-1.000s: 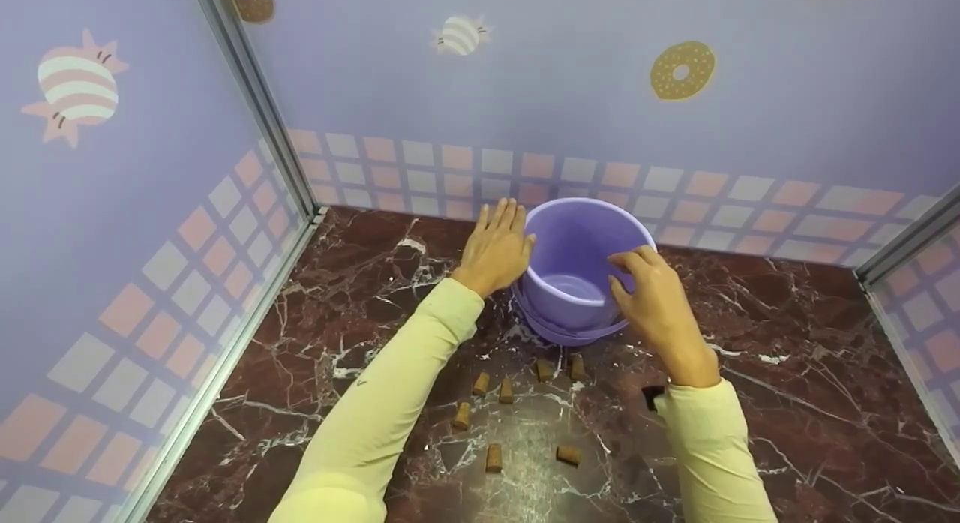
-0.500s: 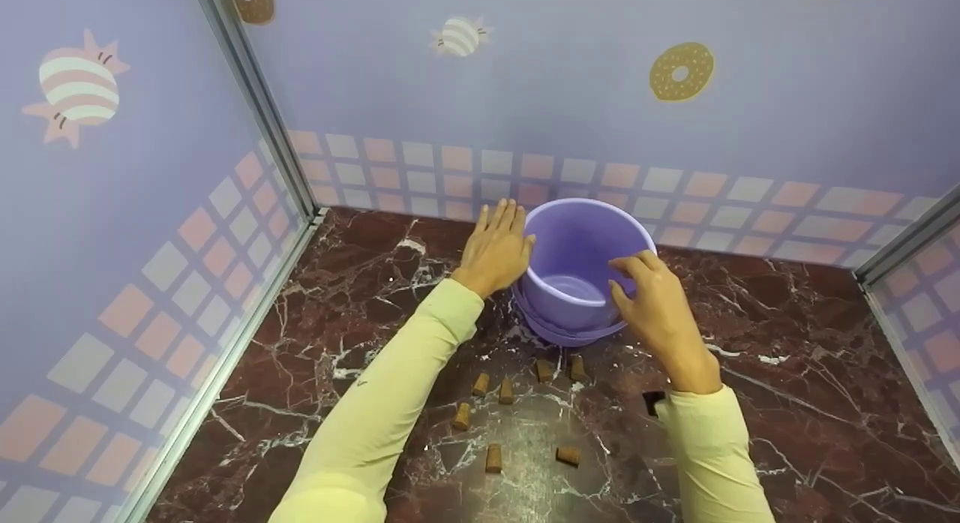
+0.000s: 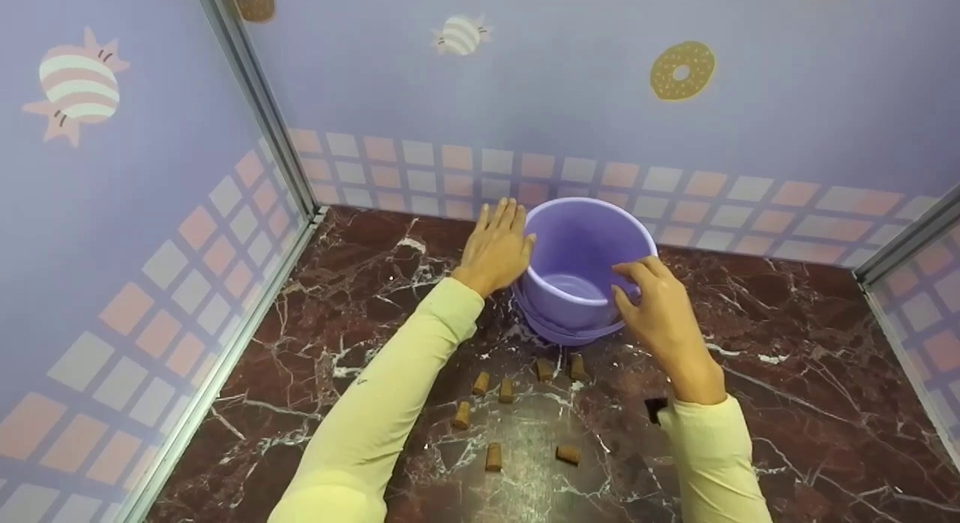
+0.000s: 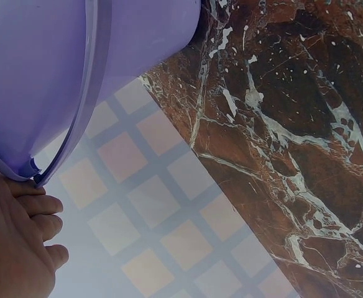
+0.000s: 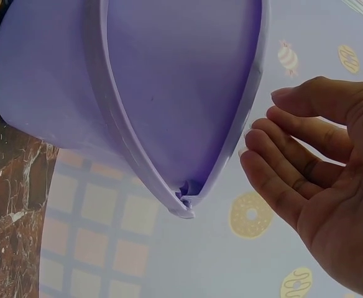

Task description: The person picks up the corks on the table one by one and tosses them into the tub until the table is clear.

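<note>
A purple plastic bucket [image 3: 551,311] stands upright near the back wall, its handle [image 4: 93,74] lowered along the near side. Against the bucket's left rim rests my left hand [image 3: 495,251], fingers straight and held together. The left wrist view has these fingers [image 4: 45,217] right at the handle's hinge. My right hand [image 3: 664,309] hovers at the right rim, thumb and fingers loosely bent with a gap between them. Nothing lies in that palm [image 5: 330,223] in the right wrist view, and the fingertips are close to the rim. The visible bucket floor holds nothing.
Several brown tapered corks lie scattered in front of the bucket, among them one cork [image 3: 493,457] and another cork [image 3: 568,455] nearest me. A small dark object [image 3: 655,410] shows beside the right cuff. Patterned panels [image 3: 465,95] enclose the marble-look tabletop [image 3: 360,283].
My right hand has drawn slightly back toward me and to the right, its thumb and fingers a little further apart. The left hand, bucket and corks have stayed put.
</note>
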A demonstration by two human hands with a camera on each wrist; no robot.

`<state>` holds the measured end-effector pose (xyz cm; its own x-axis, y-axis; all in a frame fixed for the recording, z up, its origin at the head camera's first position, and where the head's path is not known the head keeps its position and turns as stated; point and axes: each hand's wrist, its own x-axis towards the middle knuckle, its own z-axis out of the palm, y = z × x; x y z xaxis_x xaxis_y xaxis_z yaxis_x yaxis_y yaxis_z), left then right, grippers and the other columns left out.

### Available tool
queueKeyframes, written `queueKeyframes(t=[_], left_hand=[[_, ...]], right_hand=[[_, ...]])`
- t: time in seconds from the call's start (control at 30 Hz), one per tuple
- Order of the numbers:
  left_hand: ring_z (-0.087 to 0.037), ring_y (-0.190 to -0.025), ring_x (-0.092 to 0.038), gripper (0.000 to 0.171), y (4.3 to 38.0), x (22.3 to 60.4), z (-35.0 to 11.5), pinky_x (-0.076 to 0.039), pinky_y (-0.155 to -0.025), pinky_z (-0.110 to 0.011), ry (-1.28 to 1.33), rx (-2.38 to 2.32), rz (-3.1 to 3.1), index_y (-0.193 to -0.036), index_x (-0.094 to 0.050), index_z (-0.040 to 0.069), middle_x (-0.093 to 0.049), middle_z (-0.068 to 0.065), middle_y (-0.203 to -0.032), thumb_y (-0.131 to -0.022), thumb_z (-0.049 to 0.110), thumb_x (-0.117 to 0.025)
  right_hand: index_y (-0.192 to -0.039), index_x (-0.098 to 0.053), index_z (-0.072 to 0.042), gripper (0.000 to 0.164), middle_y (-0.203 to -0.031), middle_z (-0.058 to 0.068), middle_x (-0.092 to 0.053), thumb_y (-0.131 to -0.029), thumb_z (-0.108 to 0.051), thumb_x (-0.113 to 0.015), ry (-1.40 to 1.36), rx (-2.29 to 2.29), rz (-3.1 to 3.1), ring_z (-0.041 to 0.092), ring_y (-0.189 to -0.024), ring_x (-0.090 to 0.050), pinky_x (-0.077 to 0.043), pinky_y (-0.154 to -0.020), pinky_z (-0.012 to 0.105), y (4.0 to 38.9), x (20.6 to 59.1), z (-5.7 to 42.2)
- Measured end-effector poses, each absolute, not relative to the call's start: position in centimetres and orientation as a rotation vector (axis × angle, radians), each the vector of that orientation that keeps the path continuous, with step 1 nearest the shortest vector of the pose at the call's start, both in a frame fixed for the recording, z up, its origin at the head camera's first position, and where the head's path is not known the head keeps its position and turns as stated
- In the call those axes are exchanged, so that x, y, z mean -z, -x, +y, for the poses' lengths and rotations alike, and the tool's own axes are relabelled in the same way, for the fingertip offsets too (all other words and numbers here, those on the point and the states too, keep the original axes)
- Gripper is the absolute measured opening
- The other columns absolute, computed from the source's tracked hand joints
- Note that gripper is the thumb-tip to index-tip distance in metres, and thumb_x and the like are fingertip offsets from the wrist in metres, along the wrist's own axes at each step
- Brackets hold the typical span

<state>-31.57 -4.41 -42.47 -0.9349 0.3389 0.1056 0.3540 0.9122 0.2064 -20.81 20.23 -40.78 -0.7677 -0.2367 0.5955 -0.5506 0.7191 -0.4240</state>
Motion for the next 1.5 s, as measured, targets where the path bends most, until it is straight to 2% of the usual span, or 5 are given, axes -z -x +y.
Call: queueKeyframes(t=[0.33,0.93,1.1,1.3,1.5], left_hand=[[-0.031,-0.162,-0.011,0.063,31.6,42.5,-4.4,0.000,-0.132,-0.047,0.547,0.314,-2.997,-0.166,-0.025,-0.002,-0.018,-0.019,-0.173,-0.116,0.036,-0.030],[-0.030,-0.162,-0.007,0.064,31.6,42.5,-4.4,0.008,-0.130,-0.042,0.538,0.331,-3.015,-0.167,-0.021,-0.001,-0.014,-0.018,-0.174,-0.116,0.038,-0.029],[-0.031,-0.162,-0.009,0.064,31.6,42.6,-4.4,0.000,-0.132,-0.046,0.545,0.314,-3.005,-0.166,-0.023,-0.002,-0.016,-0.019,-0.173,-0.116,0.037,-0.029],[-0.030,-0.162,-0.008,0.063,31.6,42.6,-4.4,0.009,-0.129,-0.041,0.535,0.333,-3.012,-0.166,-0.022,-0.001,-0.015,-0.019,-0.174,-0.116,0.036,-0.030],[-0.030,-0.162,-0.009,0.063,31.5,42.5,-4.4,0.008,-0.130,-0.041,0.540,0.342,-3.004,-0.166,-0.024,-0.003,-0.017,-0.019,-0.174,-0.116,0.036,-0.030]], right_hand=[[-0.108,-0.072,0.011,0.025,-0.102,0.023,-0.068,-0.083,0.014,-0.076,-0.620,-0.802,-2.373,0.039,-0.088,-0.070,-0.061,-0.073,0.053,19.9,40.8,20.3],[-0.108,-0.073,0.011,0.028,-0.099,0.018,-0.067,-0.082,0.017,-0.079,-0.610,-0.841,-2.330,0.028,-0.071,-0.067,-0.062,-0.061,0.041,18.2,41.6,20.4],[-0.109,-0.074,0.009,0.029,-0.100,0.017,-0.068,-0.082,0.015,-0.080,-0.584,-0.837,-2.335,0.024,-0.073,-0.065,-0.059,-0.063,0.039,17.8,41.9,20.4],[-0.107,-0.074,0.009,0.029,-0.100,0.017,-0.068,-0.079,0.017,-0.081,-0.579,-0.836,-2.315,0.026,-0.073,-0.065,-0.059,-0.065,0.044,17.4,42.4,20.3],[-0.105,-0.074,0.009,0.029,-0.100,0.017,-0.068,-0.078,0.018,-0.080,-0.570,-0.857,-2.317,0.031,-0.080,-0.067,-0.061,-0.072,0.048,17.0,43.1,20.4]])
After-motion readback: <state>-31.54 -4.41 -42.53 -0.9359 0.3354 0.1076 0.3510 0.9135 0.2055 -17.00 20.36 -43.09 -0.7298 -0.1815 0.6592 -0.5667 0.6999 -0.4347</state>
